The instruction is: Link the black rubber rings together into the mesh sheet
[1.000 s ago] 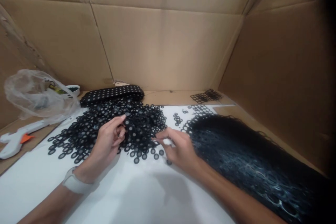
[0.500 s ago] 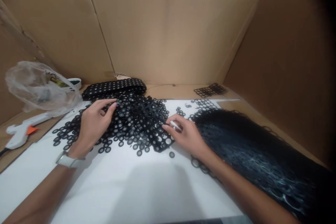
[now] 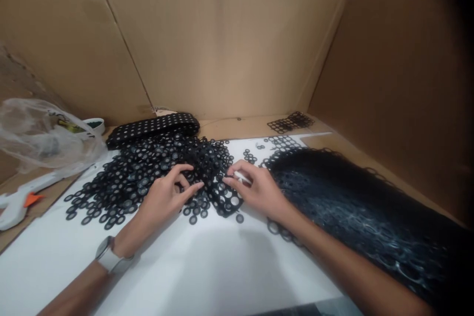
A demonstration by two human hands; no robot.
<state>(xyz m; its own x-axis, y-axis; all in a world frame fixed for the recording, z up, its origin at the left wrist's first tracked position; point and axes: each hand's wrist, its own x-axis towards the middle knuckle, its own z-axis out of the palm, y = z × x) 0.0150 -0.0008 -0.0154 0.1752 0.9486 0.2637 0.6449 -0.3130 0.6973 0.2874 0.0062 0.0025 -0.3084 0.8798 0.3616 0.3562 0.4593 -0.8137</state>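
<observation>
A heap of small black rings point(image 3: 148, 168) lies on a white sheet point(image 3: 207, 266). My left hand point(image 3: 166, 197) rests at the heap's near edge, fingers curled and pinching among the rings. My right hand point(image 3: 255, 190) sits just to the right, holding a small white stick point(image 3: 241, 176) between thumb and fingers, its fingertips on a joined piece of black ring mesh point(image 3: 225, 200). A large dark mound of ring mesh point(image 3: 351, 207) runs under my right forearm to the lower right.
A folded black strip with white dots point(image 3: 151, 127) lies behind the heap. At the left are a clear plastic bag point(image 3: 44, 138), a small white bowl point(image 3: 94, 123) and a white glue gun point(image 3: 22, 200). Cardboard walls point(image 3: 222, 44) enclose the back and sides. A small mesh piece point(image 3: 291, 122) lies at the back right.
My left hand has moved from the heap's upper left down and right to its near edge, close to my right hand. My right hand has stayed about where it was.
</observation>
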